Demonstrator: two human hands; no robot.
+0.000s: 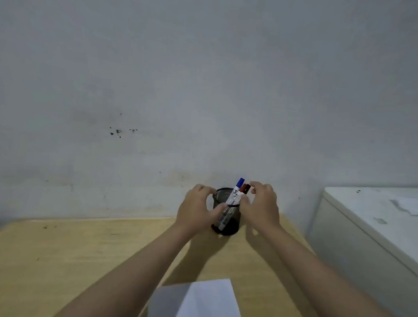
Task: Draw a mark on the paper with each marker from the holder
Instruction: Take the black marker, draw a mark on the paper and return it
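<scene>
Fingers point(255, 186) of the right hand point(261, 206) pinch the red marker's point(245, 188) cap. The left hand point(197, 210) curls around the holder point(230, 221), which stands near the desk's point(72, 260) far edge. The blue marker point(235, 194) leans just beside the red one. Pull the red marker straight up while holding the holder firm. The paper point(205, 306) lies at the near edge.

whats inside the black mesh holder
Two markers stand in the holder: a blue-capped marker and a red-capped marker, leaning right. Their lower ends show only dimly through the mesh; anything else at the bottom is hidden.
</scene>
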